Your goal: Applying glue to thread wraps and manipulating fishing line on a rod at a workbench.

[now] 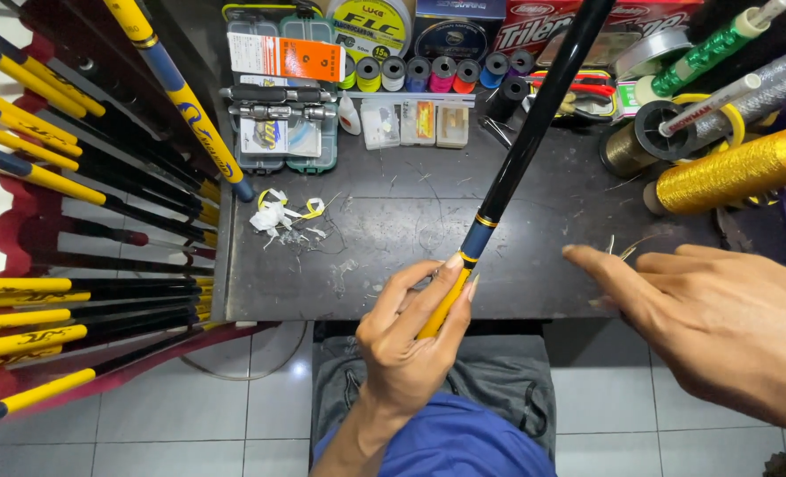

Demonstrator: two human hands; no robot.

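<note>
**Fishing rod held over the dark worktable**

Fishing rod [516,150] slants up across the worktable [410,221] (black shaft, yellow lower part); the left hand [406,340] is closed around its yellow section; the right hand [711,327] hovers open, fingers extended, holding nothing, near gold thread spools [729,172].

A dark worktable [410,221] (scratched) bears white scraps [278,215], thread spools [428,71] and a tackle box [282,88].

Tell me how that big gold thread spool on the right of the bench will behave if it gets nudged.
The gold thread spool lies on its side on the dark bench, so it would probably roll rather than tip. Neighbouring spools crowd it, which may stop it quickly. Its wound metallic thread looks smooth, so it could feel slippery; the right hand is open just below it.
</note>
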